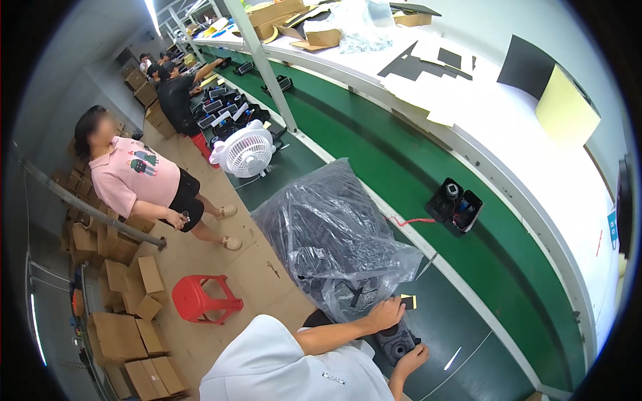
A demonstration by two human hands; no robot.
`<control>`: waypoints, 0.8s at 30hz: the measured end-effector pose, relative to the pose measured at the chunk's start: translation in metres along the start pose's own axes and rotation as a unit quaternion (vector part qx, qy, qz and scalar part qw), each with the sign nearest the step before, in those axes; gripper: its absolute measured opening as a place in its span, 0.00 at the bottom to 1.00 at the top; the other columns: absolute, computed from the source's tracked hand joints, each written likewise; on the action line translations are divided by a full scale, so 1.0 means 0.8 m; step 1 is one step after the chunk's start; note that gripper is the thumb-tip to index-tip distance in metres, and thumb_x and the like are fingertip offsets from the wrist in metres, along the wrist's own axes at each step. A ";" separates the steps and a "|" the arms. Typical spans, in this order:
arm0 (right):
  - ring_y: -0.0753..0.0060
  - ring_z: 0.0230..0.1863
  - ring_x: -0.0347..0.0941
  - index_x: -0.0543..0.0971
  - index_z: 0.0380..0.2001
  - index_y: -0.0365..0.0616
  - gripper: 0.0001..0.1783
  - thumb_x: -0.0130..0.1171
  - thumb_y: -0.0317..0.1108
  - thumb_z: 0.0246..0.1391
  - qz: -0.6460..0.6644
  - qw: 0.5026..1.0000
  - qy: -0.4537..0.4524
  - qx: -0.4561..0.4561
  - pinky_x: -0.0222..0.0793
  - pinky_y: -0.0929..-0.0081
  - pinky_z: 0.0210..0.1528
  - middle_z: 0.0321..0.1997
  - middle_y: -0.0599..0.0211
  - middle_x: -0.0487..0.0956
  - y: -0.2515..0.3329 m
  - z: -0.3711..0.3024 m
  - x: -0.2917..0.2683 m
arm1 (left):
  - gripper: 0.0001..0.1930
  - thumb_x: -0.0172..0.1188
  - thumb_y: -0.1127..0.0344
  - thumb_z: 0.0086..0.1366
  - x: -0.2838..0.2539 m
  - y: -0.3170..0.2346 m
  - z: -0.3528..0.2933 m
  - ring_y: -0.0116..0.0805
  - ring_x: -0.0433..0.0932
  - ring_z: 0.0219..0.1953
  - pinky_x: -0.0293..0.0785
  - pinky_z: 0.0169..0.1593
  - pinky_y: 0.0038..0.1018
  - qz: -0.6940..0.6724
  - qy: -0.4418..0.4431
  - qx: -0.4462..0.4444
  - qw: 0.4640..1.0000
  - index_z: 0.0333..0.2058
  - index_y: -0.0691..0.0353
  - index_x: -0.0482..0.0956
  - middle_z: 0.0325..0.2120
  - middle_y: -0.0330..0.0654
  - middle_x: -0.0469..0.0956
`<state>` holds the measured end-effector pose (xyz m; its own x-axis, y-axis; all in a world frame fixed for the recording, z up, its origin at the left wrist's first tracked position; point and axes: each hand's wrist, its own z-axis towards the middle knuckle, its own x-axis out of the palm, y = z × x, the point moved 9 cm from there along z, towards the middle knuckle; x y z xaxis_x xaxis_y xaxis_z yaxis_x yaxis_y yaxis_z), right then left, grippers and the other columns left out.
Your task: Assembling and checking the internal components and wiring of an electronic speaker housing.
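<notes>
The left forearm reaches from the lower middle of the frame toward the right, nearly level and tilting up slightly, with the left hand palm down at its end. The right forearm rises steeply from the bottom edge, and the right hand leans in from below.

Between them, at the lower right of centre, is a dark grey case over the dark table. Its long axis slants from upper left to lower right, and its round, ringed opening faces up toward the camera.

The hands are apart, one toward each end of the case. The right is partly closed on the lower right edge, thumb and fingers bent round it. The left has its fingers curled at the upper end, beside a small black pad with a yellow edge — whether it grips the pad or the case, I cannot tell. A clear plastic bag spreads just above the left hand — crumpled, around dark contents.
</notes>
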<state>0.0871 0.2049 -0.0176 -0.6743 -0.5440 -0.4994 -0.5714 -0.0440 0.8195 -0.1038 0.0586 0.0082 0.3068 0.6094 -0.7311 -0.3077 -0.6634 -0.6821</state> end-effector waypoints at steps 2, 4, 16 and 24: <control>0.44 0.44 0.68 0.73 0.39 0.27 0.16 0.45 0.34 0.63 -0.090 0.986 -0.082 -0.114 0.63 0.56 0.50 0.42 0.41 0.72 0.009 -0.002 -0.011 | 0.13 0.51 0.61 0.69 -0.002 -0.002 -0.004 0.55 0.81 0.25 0.79 0.28 0.45 0.017 0.009 -0.004 1.000 0.36 0.69 0.71 0.25 0.56 0.78; 0.43 0.45 0.67 0.72 0.41 0.27 0.16 0.45 0.33 0.64 -0.086 0.988 -0.057 -0.115 0.63 0.56 0.51 0.43 0.41 0.71 -0.001 0.010 -0.010 | 0.12 0.51 0.62 0.69 -0.005 -0.010 -0.004 0.55 0.81 0.24 0.79 0.28 0.45 0.016 0.008 -0.006 1.000 0.36 0.68 0.71 0.25 0.55 0.78; 0.38 0.45 0.67 0.73 0.39 0.29 0.15 0.42 0.32 0.64 -0.214 0.954 -0.033 -0.206 0.62 0.50 0.50 0.41 0.41 0.72 0.038 0.000 0.008 | 0.10 0.54 0.64 0.64 0.017 -0.014 -0.005 0.53 0.81 0.30 0.79 0.30 0.46 0.037 0.015 -0.019 0.999 0.38 0.65 0.71 0.34 0.53 0.76; 0.36 0.42 0.67 0.74 0.36 0.29 0.19 0.42 0.37 0.66 -0.283 0.935 -0.030 -0.211 0.63 0.48 0.49 0.38 0.39 0.74 0.025 0.021 0.023 | 0.12 0.55 0.62 0.61 0.020 -0.015 0.027 0.51 0.80 0.36 0.80 0.31 0.41 0.038 0.054 -0.031 0.997 0.40 0.63 0.73 0.36 0.52 0.76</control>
<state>0.0550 0.2081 -0.0149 -0.3509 -0.2864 -0.8915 -0.6177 -0.6448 0.4502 -0.1147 0.0856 0.0045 0.3808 0.5091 -0.7719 -0.2785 -0.7329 -0.6208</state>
